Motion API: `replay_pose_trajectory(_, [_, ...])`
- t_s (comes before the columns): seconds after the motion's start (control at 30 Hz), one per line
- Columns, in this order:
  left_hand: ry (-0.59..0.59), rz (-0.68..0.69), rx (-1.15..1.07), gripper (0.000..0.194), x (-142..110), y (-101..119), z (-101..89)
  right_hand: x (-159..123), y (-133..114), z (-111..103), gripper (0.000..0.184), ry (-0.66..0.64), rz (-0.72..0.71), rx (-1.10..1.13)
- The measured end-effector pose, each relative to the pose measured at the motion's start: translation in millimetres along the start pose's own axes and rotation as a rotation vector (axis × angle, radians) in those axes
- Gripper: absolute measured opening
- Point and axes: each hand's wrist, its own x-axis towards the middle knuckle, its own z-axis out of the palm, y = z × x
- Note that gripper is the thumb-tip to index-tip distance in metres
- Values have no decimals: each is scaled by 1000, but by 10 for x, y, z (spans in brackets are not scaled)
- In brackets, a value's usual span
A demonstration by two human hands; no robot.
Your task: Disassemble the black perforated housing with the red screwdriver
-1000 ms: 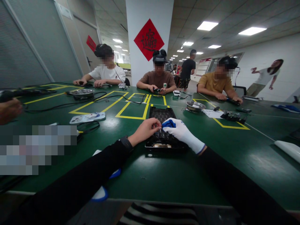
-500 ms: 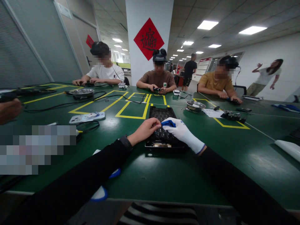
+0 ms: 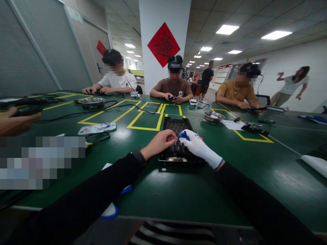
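A black rectangular device casing lies flat on the green table in front of me, its lower edge showing a pale strip. Over it, my bare left hand has thumb and forefinger pressed together; whatever is in the pinch is too small to name. My right hand, in a white glove with blue-coated fingertips, is closed at the left hand's fingertips. What its fingers hold, if anything, is hidden. A small red piece shows beside the right hand, mostly covered by it.
A white-and-blue glove lies by the left forearm. Further off are a phone, metal bowls, black parts and a cable. A co-worker's hand holds something dark at the left; other people sit opposite.
My two hands stay together over the casing, the right one turning slightly. The red piece beside it has come into view. At the left, a co-worker's hand has moved further in.
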Motion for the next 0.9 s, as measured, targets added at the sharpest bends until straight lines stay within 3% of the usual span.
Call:
replay_pose_trajectory(0.17, [-28,3,14,13,-3,13,-15,0,-55,-32,13,-8,21,45])
replay_pose_trajectory(0.37, [60,-27,109,10,-8,30,-13,9,1,-45,23,148,169,192])
replay_pose_trajectory(0.53, [59,-11,122,8,-15,43,-17,7,54,-29,22,130,174,153])
replay_pose_trajectory(0.73, [54,-7,104,8,-16,35,-7,14,-47,-64,18,83,216,56])
replay_pose_trajectory(0.9, [60,-9,107,9,-15,25,-2,22,-92,-80,21,46,160,18])
